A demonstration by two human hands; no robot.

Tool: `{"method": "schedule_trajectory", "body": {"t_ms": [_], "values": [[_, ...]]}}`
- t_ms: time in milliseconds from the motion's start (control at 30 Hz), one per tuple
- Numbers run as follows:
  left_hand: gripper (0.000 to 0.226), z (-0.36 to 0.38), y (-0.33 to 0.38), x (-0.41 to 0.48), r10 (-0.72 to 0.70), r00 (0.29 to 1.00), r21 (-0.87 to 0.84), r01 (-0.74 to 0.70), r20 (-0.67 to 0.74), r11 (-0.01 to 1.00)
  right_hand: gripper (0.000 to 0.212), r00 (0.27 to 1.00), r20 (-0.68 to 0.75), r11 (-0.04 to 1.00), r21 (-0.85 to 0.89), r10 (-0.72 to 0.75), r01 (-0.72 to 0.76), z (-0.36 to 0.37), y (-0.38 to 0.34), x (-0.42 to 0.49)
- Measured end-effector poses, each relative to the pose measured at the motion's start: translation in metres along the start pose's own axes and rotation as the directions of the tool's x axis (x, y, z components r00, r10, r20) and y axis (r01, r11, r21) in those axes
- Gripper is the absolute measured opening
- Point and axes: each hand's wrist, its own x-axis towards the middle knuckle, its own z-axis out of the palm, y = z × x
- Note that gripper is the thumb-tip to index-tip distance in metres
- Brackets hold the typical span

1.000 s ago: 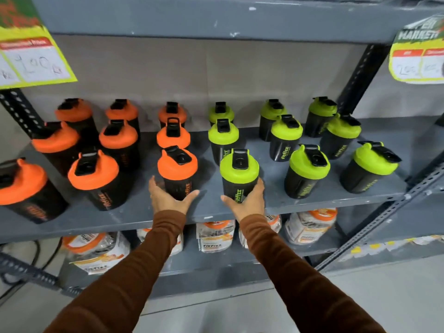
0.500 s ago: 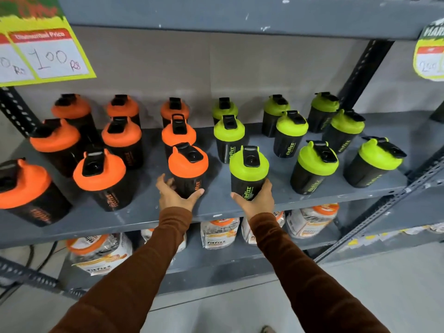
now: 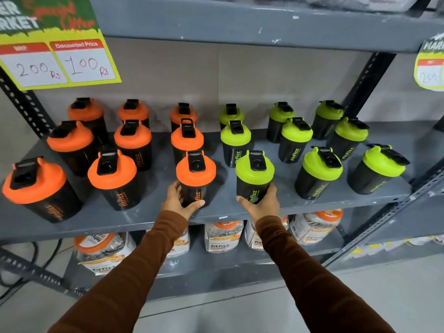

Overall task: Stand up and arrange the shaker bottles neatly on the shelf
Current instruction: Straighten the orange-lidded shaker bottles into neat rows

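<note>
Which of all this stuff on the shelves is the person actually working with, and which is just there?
Part of the job:
- orange-lidded shaker bottle, held by the left hand
- green-lidded shaker bottle, held by the right hand
- the other shaker bottles in both colours
- grey shelf

Just there:
- price sign
- jars on the lower shelf

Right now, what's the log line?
left hand: holds orange-lid bottle | right hand: holds green-lid bottle | both upright, front row
</note>
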Motion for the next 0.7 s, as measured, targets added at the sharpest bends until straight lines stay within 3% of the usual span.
{"method": "schedule_trajectory", "body": {"t_ms": [700], "values": [[0.073, -0.012, -0.008, -0.001, -0.078, 0.994, 0.036, 0.075, 0.078, 0.996, 0.078, 0.999, 0.042, 0.999, -0.027, 0.021, -0.02, -0.004, -0.001, -0.001]]}}
